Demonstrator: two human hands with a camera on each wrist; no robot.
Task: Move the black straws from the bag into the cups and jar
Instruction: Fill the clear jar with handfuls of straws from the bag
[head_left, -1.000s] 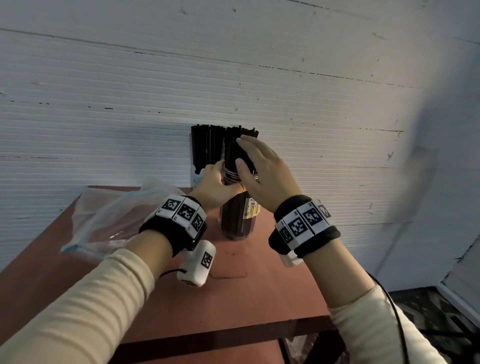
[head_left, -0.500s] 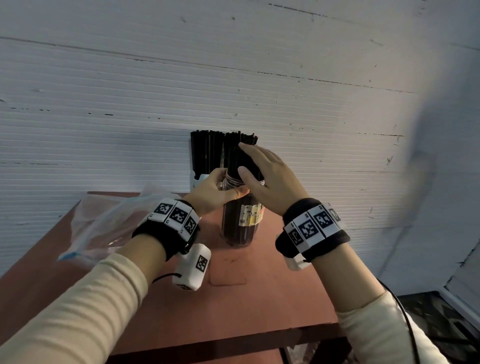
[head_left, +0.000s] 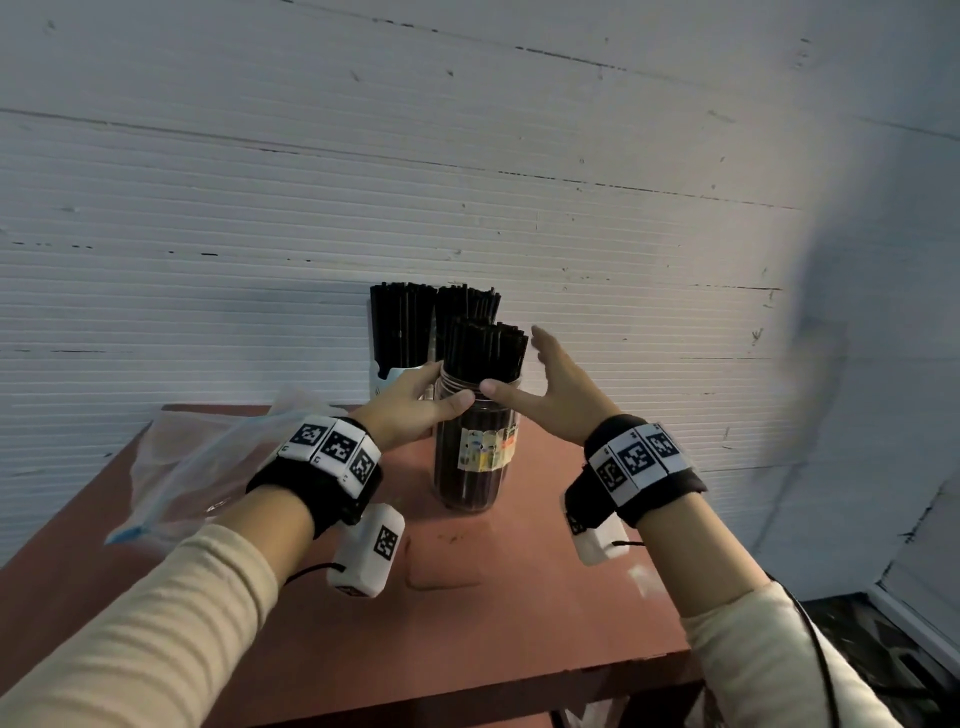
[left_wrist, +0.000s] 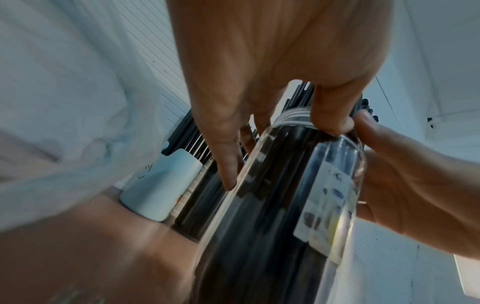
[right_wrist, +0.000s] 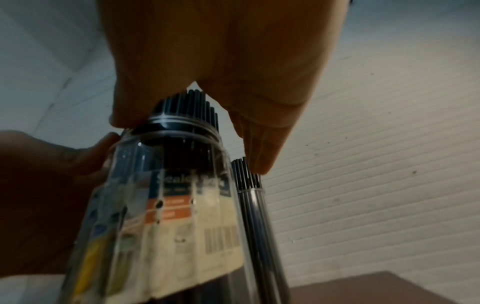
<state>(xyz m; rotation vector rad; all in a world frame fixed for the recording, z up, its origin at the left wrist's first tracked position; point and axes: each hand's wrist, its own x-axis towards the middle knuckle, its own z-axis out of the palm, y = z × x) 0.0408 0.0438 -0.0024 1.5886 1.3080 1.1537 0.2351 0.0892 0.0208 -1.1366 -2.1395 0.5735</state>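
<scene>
Centrally, a tall clear glass jar with a threaded neck and a pale printed label (head_left: 477, 441) stands upright on the reddish-brown tabletop (head_left: 545, 566), packed tight with thin black plastic straws (head_left: 488, 347). The straws rise well above the rim in a dense, even-topped bundle; through the glass they read as one dark mass. The label shows an orange band, a barcode and some blurred print.

The left hand (head_left: 413, 402) grips the jar at its neck, thumb across the front of the threads, fingers curled round the far side. The right hand (head_left: 558, 387) is spread, fingers straight beside the straw tops; its thumb tip touches the jar's neck close to the left thumb.

Just behind the jar stand two more straw-filled containers: a white cup (head_left: 395, 375) on the left and a clear cup (right_wrist: 253, 207) beside it, both with straws upright.

To the left on the table lies a crumpled clear plastic bag with a blue edge (head_left: 192, 467). Behind everything, a white ribbed wall (head_left: 467, 182).
</scene>
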